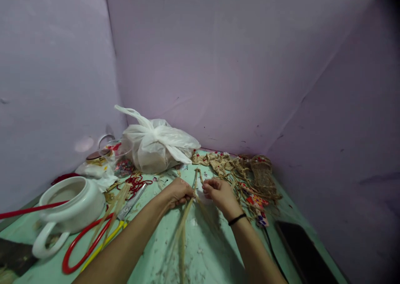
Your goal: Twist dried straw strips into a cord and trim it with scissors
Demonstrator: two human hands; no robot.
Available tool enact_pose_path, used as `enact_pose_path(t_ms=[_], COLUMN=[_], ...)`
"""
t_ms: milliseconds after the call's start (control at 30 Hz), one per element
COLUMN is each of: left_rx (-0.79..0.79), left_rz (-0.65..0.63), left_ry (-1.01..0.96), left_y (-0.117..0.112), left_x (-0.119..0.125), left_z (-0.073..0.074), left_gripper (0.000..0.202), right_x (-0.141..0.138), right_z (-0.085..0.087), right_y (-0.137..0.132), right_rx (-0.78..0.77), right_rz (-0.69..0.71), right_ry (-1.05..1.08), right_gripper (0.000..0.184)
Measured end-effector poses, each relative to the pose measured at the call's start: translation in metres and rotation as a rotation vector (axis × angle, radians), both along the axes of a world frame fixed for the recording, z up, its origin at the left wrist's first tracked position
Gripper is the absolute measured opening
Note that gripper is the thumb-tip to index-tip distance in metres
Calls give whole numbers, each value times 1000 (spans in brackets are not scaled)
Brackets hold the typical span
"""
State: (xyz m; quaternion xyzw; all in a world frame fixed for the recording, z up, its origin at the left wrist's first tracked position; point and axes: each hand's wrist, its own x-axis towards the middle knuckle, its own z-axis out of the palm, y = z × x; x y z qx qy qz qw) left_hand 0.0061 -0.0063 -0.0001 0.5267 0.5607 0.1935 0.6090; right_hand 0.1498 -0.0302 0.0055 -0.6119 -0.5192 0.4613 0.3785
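Pale straw-coloured fibre strands (183, 238) hang toward me over the green tabletop (150, 242), and a thin twisted or braided length of the same fibre (198, 176) forms a narrow peak beyond my hands. My left hand (180, 192) is closed, its fingers pinched on the strands just below the left leg of that peak. Close by on the right, my right hand (219, 195) has its thumb and forefinger pinched at the right-hand strand. A black band (237, 219) circles the right wrist. The exact grip points are small and partly hidden by my fingers.
To the left stand a white pot (93, 203) with a handle and large scissors with a red handle (67, 259). A knotted white plastic bag (159, 144) sits at the back. Braided fibre pieces (218, 164), a twine bundle (264, 178) and a dark phone (304, 250) lie right.
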Motion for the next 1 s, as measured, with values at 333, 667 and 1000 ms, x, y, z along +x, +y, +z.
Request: enact_pose_path(t_ms=[333,667,1000], left_rx=[130,565,349], left_rz=[-98,-159,45], left_ry=[135,819,400], left_y=[-3,-40,-20], left_x=[2,22,14], left_z=[10,37,35], left_gripper=[7,17,19], right_x=[-11,-10,-4], right_z=[-7,-14,-9], right_y=[-8,-7,-7], right_rx=[-200,-252,-247], right_rz=[39,96,118], right_ry=[293,418,443], right_gripper=[16,10,5])
